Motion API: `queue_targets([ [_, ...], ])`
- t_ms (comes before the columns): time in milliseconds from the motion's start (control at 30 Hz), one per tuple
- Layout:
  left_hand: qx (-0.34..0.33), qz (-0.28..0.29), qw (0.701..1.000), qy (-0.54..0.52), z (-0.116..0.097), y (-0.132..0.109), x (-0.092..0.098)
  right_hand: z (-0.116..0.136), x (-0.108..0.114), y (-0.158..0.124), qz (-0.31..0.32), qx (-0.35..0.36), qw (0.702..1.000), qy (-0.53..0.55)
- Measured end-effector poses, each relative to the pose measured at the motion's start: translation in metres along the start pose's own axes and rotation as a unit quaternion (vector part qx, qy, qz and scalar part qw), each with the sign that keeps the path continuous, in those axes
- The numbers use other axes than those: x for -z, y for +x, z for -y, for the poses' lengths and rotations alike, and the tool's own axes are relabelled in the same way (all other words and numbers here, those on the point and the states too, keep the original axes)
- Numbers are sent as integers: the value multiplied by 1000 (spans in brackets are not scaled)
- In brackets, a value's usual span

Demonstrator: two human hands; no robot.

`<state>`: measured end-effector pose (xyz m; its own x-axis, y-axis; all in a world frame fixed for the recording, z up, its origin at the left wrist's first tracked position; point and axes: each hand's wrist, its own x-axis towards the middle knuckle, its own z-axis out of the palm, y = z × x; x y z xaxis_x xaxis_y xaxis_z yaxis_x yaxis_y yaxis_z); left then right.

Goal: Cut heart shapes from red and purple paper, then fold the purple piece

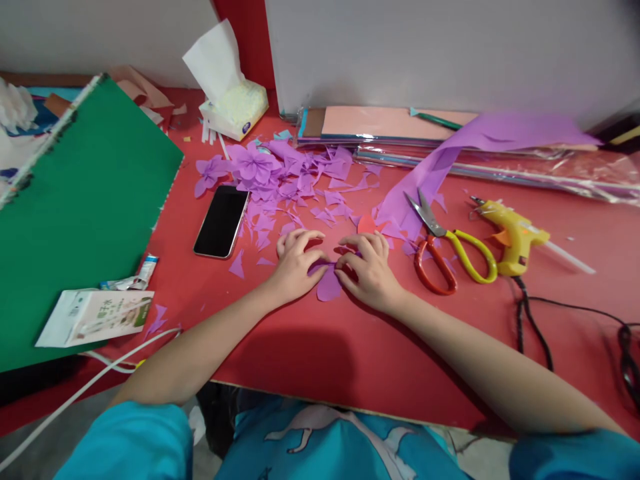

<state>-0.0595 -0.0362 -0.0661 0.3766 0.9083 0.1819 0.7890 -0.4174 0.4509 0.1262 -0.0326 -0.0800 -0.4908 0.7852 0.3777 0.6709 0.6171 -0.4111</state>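
Close together at the middle of the red table, both hands work on one small purple paper piece (329,285) with a rounded lower end. My left hand (300,267) pinches its left side between thumb and fingers. From the other side, my right hand (369,270) pinches it near the top, where it looks creased. The fingers partly cover its upper part. Just behind my right hand lies a red-orange paper piece (367,224). Purple paper flowers (255,163) rest among many purple scraps (300,183) beyond my hands.
Left of the hands are a phone (221,222), a white packet (97,317) and a green board (90,193). To the right lie scissors (440,233), a yellow glue gun (515,233) with its cord and a purple sheet (425,177). A tissue pack (235,110) stands behind.
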Motion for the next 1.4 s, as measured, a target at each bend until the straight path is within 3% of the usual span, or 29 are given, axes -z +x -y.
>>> queue_targets([
  [867, 7, -2, 1000, -14, -1, 1, -1, 2, -4, 5, 29, -37, 999, -24],
  [1400, 1, -17, 1000, -16, 0, 2, -3, 2, -4, 3, 1, -14, 999, -50],
])
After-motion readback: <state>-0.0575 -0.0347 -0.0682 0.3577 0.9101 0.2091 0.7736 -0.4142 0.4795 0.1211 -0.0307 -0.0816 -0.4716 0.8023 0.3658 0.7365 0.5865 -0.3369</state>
